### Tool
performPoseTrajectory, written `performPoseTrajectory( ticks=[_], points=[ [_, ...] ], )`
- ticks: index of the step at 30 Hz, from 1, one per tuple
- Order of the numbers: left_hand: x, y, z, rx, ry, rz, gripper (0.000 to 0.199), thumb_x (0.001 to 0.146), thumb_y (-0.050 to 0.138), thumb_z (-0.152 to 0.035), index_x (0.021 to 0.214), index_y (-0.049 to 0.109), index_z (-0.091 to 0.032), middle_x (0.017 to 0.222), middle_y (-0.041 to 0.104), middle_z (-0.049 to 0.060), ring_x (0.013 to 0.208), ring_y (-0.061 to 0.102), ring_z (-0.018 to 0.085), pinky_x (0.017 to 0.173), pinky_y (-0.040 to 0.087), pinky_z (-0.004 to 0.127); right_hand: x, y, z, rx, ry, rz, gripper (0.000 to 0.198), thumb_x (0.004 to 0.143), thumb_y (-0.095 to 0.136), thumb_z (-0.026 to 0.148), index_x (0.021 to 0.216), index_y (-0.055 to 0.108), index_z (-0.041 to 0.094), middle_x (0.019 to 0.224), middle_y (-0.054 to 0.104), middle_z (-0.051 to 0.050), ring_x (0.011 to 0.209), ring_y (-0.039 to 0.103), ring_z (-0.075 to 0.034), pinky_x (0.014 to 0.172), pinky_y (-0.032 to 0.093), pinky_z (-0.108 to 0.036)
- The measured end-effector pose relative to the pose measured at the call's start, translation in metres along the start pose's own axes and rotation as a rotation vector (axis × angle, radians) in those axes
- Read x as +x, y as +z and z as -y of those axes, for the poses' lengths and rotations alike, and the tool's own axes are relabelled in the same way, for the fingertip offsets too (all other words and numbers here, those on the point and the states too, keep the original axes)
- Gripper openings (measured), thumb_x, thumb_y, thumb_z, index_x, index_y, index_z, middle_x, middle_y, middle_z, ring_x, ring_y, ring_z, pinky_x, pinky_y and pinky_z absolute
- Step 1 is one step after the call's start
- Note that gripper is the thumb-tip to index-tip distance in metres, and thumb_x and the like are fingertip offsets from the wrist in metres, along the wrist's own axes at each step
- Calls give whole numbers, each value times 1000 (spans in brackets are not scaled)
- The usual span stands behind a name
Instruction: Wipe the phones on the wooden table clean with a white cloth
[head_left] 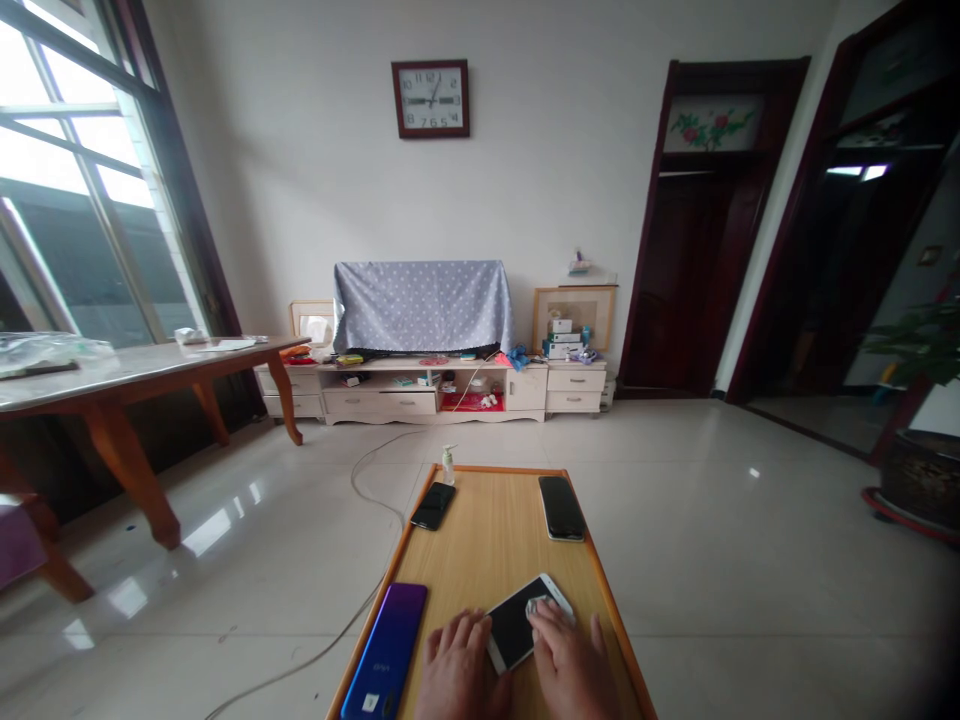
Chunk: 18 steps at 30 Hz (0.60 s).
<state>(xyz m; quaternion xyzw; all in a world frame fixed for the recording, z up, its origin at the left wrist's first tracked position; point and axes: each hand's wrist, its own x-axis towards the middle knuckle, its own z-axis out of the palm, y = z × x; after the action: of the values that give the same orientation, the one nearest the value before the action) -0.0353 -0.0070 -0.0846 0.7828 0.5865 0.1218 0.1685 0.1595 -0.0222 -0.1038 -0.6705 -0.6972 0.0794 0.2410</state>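
A white smartphone [514, 630] with a dark screen lies slanted on the small wooden table [495, 545] in front of me. My left hand [456, 668] rests at its lower left, with the fingers and thumb against the phone's edge. My right hand [568, 655] is closed on a small crumpled pale wipe [538, 605], pressed on the upper right part of the screen; the fingers hide some of the wipe. Left of my left hand lies a blue-purple phone [386, 645], back side up.
Farther up the table are a dark phone [433, 506] at left, another black phone [562, 507] at right and a pump bottle [448, 466] at the far left corner. A cable [352, 625] runs along the floor. A low cabinet [379, 402] stands by the wall.
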Motion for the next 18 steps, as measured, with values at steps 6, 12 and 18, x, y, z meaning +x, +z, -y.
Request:
performPoseTrajectory(
  ticks=[6, 12, 18],
  points=[
    [0, 2, 2, -15, 2, -16, 60, 81, 54, -53, 137, 56, -30, 148, 54, 1, 142, 39, 26, 118, 22, 43, -2, 15, 6, -30, -40, 18, 41, 95, 43, 25, 128, 67, 32, 140, 59, -4, 134, 50, -31, 117, 26, -64],
    [0, 4, 3, -20, 10, -32, 59, 82, 54, -54, 135, 57, -30, 148, 54, 1, 141, 40, 26, 117, 23, 43, -8, 23, 8, 96, -101, 144, 42, 94, 44, 24, 131, 65, 33, 143, 56, -3, 136, 48, -28, 119, 23, -58],
    [0, 6, 5, -20, 10, -33, 61, 80, 55, -54, 136, 57, -31, 148, 54, 1, 141, 40, 27, 116, 22, 44, -3, 5, -3, 35, -17, 70, 40, 98, 39, 27, 127, 67, 35, 141, 58, -3, 135, 49, -28, 118, 20, -65]
  ],
)
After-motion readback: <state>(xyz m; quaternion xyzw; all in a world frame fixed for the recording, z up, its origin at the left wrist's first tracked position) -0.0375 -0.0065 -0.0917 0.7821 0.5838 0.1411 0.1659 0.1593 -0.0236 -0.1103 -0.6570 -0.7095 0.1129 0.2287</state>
